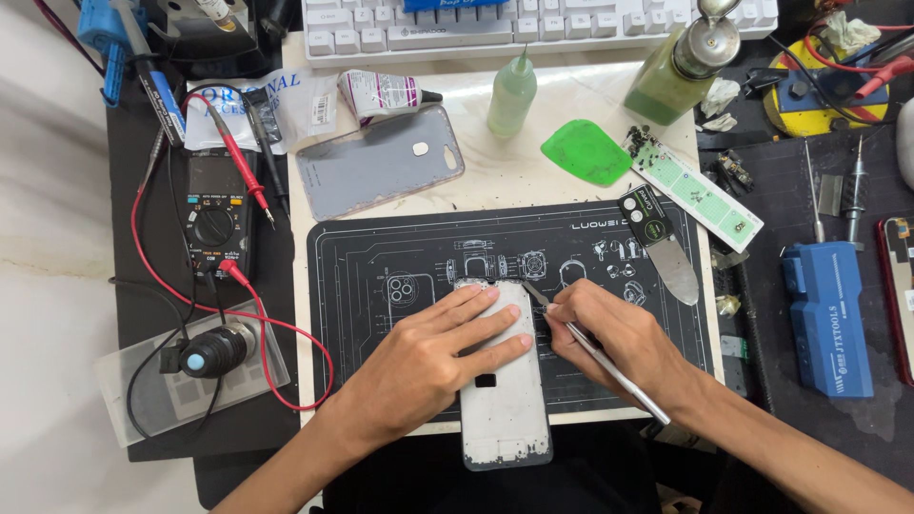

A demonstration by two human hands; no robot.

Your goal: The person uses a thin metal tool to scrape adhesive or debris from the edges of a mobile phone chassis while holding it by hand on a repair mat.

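Observation:
A grey phone frame (505, 409) lies lengthwise on the black work mat (381, 257), its lower end past the mat's front edge. My left hand (428, 366) lies flat on its upper half, fingers spread, pressing it down. My right hand (614, 333) grips silver tweezers (600, 357) like a pen. The tweezers' tips touch the frame's upper right edge near my left fingertips.
A grey phone back cover (381, 162) lies behind the mat. A green squeeze bottle (512, 90), a green pick (586, 150), a metal spatula (666, 247) and a screw tray (705, 190) lie at the back right. A multimeter (217, 224) with red leads sits left; a blue tool case (826, 314) right.

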